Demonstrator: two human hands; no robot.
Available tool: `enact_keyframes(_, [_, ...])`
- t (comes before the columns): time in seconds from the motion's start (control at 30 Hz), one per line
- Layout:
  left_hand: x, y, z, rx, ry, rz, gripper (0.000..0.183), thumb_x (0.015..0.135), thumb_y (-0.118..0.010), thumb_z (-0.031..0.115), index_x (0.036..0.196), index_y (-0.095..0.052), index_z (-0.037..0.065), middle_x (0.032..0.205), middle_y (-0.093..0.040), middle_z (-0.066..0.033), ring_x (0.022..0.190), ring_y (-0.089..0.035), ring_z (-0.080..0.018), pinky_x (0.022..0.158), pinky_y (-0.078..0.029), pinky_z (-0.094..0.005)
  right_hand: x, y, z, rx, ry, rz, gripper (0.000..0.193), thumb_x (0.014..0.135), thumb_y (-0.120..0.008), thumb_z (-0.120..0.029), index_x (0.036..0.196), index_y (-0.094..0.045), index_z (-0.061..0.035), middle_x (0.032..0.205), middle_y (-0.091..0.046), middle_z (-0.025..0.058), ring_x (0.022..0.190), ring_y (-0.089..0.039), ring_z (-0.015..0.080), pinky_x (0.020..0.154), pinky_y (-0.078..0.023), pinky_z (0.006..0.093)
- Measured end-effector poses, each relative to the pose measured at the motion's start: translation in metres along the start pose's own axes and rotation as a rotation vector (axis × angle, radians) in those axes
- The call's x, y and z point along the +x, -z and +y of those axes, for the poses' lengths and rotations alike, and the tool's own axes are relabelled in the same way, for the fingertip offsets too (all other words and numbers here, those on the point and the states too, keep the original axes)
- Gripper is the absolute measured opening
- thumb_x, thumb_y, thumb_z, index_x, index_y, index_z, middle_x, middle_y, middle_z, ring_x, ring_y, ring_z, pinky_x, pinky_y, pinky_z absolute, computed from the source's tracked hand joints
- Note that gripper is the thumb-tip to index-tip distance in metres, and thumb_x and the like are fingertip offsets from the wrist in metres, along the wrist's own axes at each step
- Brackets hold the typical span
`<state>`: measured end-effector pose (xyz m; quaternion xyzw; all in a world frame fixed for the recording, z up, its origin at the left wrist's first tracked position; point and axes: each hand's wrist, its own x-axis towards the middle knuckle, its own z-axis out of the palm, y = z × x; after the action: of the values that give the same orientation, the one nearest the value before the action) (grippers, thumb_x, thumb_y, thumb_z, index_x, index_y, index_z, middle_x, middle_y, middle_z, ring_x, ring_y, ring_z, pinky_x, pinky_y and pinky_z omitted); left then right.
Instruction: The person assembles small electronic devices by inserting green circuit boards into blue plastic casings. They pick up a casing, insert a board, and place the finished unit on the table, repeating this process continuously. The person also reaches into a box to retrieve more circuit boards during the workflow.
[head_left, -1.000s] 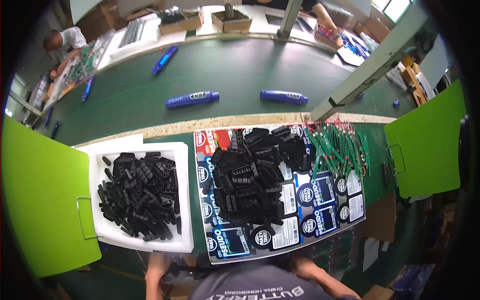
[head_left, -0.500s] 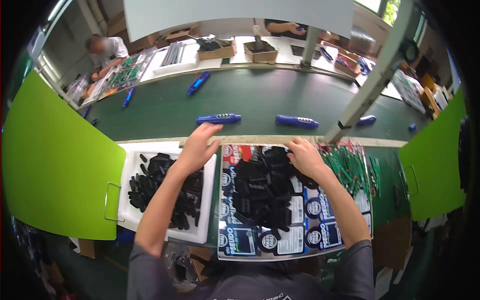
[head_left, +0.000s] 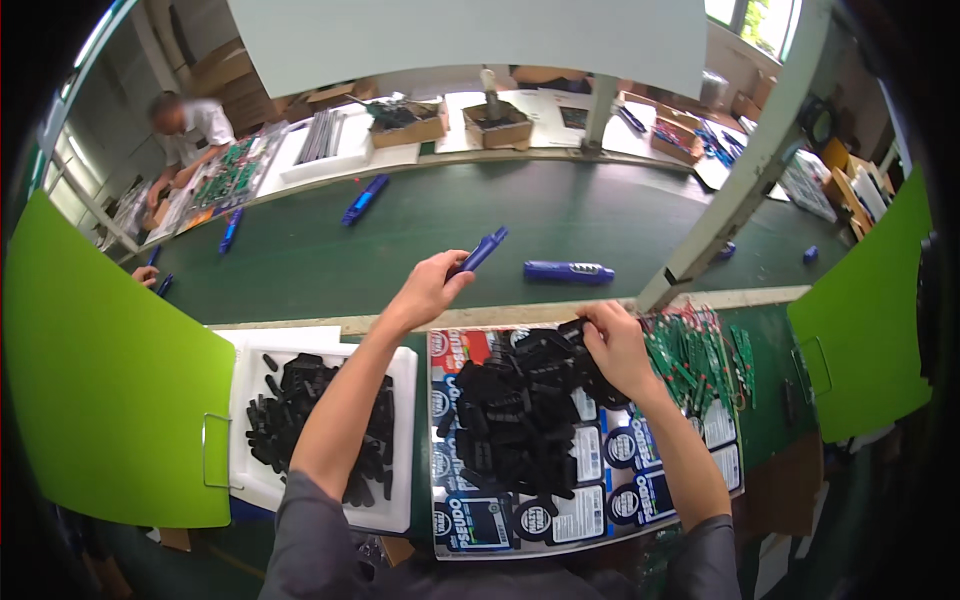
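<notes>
My left hand [head_left: 430, 290] is closed around one end of a blue tube-shaped housing [head_left: 486, 249], held tilted above the green belt. My right hand [head_left: 618, 345] bends over the far right of a pile of black plastic parts [head_left: 520, 410], its fingers pinched on a small black plastic part [head_left: 574, 329]. The pile lies on a printed sheet [head_left: 590, 510] in front of me. Beyond the sheet, another blue housing [head_left: 568, 272] rests on the belt. Left of the sheet, a white foam tray [head_left: 402, 440] holds more small black parts [head_left: 300, 390].
Green circuit boards [head_left: 690, 355] with wires lie right of the pile. A metal post [head_left: 735, 190] rises at the belt's near edge. Lime-green panels [head_left: 120, 370] flank both sides. Across the green belt [head_left: 430, 205] are boxes, and a person [head_left: 190, 135] works at far left.
My left hand has taken hold of the blue housing and lifted it off the belt. My right hand stays at the black pile, its fingers now pinching a part. The view has shifted slightly.
</notes>
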<state>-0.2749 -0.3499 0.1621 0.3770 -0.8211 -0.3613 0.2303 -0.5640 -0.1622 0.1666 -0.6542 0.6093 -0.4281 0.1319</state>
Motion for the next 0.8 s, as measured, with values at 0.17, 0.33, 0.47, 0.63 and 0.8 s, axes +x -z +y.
enact_keyframes(0.17, [-0.07,-0.088,0.099,-1.013,0.16,0.041,0.04,0.112,-0.048,0.023,0.144,-0.05,-0.001,0.122,-0.07,-0.0149,0.101,-0.069,-0.0161,0.089,-0.057,-0.0312,-0.008,0.014,-0.028,0.584,-0.254,0.103,0.018,0.097,-0.068,-0.001,0.114,-0.069,0.005,0.097,-0.075,0.0061,0.086,-0.07,0.0098,0.078,-0.056,0.0254])
enact_keyframes(0.33, [-0.106,-0.122,0.109,-1.034,0.236,0.032,0.038,0.109,-0.049,0.019,0.14,-0.055,0.0,0.122,-0.068,-0.0119,0.094,-0.07,-0.0149,0.082,-0.058,-0.0294,-0.031,0.009,-0.056,0.481,-0.249,0.09,0.011,0.09,-0.075,-0.001,0.1,-0.072,0.0022,0.099,-0.069,0.0065,0.085,-0.069,0.0114,0.074,-0.056,0.0268])
enact_keyframes(0.47, [-0.12,-0.124,0.12,-1.076,0.209,0.036,0.037,0.107,-0.054,0.018,0.138,-0.058,-0.002,0.115,-0.07,-0.0093,0.093,-0.07,-0.0139,0.08,-0.058,-0.0288,-0.035,-0.003,-0.069,0.103,-0.018,0.233,0.013,0.083,-0.08,-0.006,0.095,-0.075,-0.0027,0.09,-0.062,0.0091,0.082,-0.061,0.0223,0.073,-0.049,0.0365])
enact_keyframes(0.63, [-0.13,-0.14,0.12,-0.879,0.189,0.159,0.034,0.102,-0.068,0.015,0.131,-0.065,-0.003,0.102,-0.074,-0.0054,0.084,-0.071,-0.0097,0.07,-0.056,-0.0246,-0.052,-0.018,-0.066,-0.06,0.064,0.287,0.013,0.082,-0.081,-0.008,0.091,-0.072,-0.0052,0.092,-0.059,0.009,0.088,-0.059,0.0292,0.079,-0.046,0.0422])
enact_keyframes(0.8, [-0.136,-0.151,0.125,-0.679,0.147,0.281,0.024,0.1,-0.07,0.01,0.121,-0.073,-0.003,0.091,-0.075,-0.0045,0.076,-0.07,-0.008,0.059,-0.054,-0.0233,-0.066,-0.023,-0.058,0.108,-0.114,0.403,0.045,0.078,-0.085,-0.009,0.112,-0.056,-0.0039,0.094,-0.054,0.0056,0.085,-0.054,0.0199,0.076,-0.046,0.037])
